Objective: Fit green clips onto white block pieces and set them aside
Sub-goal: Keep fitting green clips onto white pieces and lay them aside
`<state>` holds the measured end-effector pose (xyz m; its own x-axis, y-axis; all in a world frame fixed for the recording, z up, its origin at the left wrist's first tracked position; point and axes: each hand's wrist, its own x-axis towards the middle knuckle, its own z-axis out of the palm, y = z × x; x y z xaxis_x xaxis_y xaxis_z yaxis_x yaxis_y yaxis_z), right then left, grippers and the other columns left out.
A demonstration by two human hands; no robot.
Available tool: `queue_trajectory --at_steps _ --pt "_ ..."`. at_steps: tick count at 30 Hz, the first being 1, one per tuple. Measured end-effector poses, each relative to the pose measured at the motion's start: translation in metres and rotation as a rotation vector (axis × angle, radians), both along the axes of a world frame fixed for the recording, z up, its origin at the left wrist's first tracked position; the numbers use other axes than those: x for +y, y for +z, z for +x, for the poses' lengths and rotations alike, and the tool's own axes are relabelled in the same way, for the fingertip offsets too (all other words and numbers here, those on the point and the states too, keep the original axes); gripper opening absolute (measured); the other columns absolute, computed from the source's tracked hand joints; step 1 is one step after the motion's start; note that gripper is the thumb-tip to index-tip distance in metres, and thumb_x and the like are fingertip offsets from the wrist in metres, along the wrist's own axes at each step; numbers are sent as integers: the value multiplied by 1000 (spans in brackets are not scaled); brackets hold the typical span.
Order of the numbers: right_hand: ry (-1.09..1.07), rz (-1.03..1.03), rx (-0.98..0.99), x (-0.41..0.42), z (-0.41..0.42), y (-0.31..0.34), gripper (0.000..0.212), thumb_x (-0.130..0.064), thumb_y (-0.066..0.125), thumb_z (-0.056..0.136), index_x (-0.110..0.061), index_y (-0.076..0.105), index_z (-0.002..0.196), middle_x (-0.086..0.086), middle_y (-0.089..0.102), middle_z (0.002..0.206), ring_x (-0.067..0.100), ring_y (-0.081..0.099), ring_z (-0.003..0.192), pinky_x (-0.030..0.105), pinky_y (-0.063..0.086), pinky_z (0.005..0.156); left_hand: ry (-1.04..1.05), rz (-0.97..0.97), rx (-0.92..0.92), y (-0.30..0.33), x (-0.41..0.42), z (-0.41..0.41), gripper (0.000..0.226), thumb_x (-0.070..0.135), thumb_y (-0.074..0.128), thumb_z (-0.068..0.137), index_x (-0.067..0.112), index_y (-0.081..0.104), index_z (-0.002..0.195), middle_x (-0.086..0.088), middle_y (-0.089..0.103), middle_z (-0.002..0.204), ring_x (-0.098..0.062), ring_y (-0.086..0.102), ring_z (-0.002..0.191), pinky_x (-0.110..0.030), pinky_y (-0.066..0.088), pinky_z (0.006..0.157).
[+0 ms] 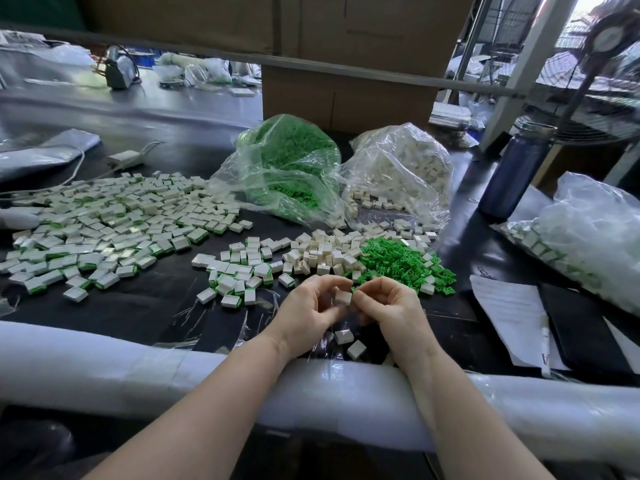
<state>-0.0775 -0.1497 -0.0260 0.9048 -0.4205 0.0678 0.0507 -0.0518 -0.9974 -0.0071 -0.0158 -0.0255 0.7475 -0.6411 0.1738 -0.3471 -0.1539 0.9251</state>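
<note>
My left hand point(308, 308) and my right hand point(388, 306) meet above the black table's near edge and pinch one white block point(343, 296) between their fingertips. Whether a green clip is on it I cannot tell. Two more white blocks point(349, 342) lie on the table just below my hands. Straight ahead lies a pile of loose white blocks point(322, 252), with a heap of green clips point(398, 263) to its right. Blocks fitted with clips point(239, 275) lie left of my hands, and a large spread of them point(110, 223) covers the left.
An open bag of green clips point(287, 168) and a bag of white blocks point(401, 171) stand behind the piles. A dark bottle point(516, 171), another filled bag point(585, 237) and papers point(512, 313) are at the right. A padded white rail point(138, 372) runs along the front edge.
</note>
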Motion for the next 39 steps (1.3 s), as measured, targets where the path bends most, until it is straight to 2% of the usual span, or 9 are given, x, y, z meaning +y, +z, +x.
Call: queue_trajectory --at_steps 3,7,11,14,22,27,30,34,39 --pt "-3 -8 11 0 -1 0 6 -4 65 84 -4 64 78 3 65 58 11 57 50 23 51 50 37 28 -92 -3 -1 1 24 6 67 83 28 61 91 5 57 81 -8 54 67 -17 47 72" --pt "-9 -23 11 0 -1 1 9 -7 64 86 -4 67 77 4 65 60 10 56 51 22 51 52 36 27 5 -3 -1 4 8 14 59 90 15 67 92 -3 68 83 -16 64 77 -30 52 80" --pt "-24 -103 40 4 -1 0 9 -3 63 85 0 64 77 5 60 57 8 54 47 19 49 49 28 62 24 -3 0 5 11 16 57 91 19 67 87 10 63 70 2 56 62 -16 47 66" --pt "-18 -116 66 5 0 1 11 -2 62 86 0 63 75 3 59 53 8 51 44 20 47 47 16 89 33 -2 0 5 12 17 57 91 16 69 89 13 61 66 5 53 57 -14 44 64" --pt "21 -154 122 5 0 1 20 -1 61 86 -9 61 68 3 58 51 3 48 40 15 41 44 -12 177 -23 0 3 3 14 16 58 91 12 70 95 6 64 76 -3 55 71 -14 44 72" --pt "-3 -205 51 6 1 0 19 1 60 85 -14 62 74 -2 59 60 3 53 50 18 46 51 -5 156 -55 0 1 2 13 19 57 92 14 69 96 -10 69 87 -24 62 82 -35 49 81" --pt "-20 -159 10 4 1 0 16 5 59 84 -10 62 80 -1 61 60 6 58 53 19 49 51 -19 110 -56 -2 0 2 9 18 59 90 21 64 97 -6 66 83 -21 60 76 -33 50 77" --pt "-44 -108 4 4 1 0 16 6 60 83 -7 63 76 1 62 53 14 57 48 22 49 46 -12 102 -76 -4 1 3 24 13 70 81 30 54 89 3 56 77 -10 52 66 -23 47 68" --pt "-20 -93 2 3 -1 0 13 1 64 83 -9 67 75 1 66 57 11 59 49 22 51 48 56 61 -81 -5 -1 4 5 18 63 87 20 65 92 1 64 87 -11 58 76 -26 51 78"
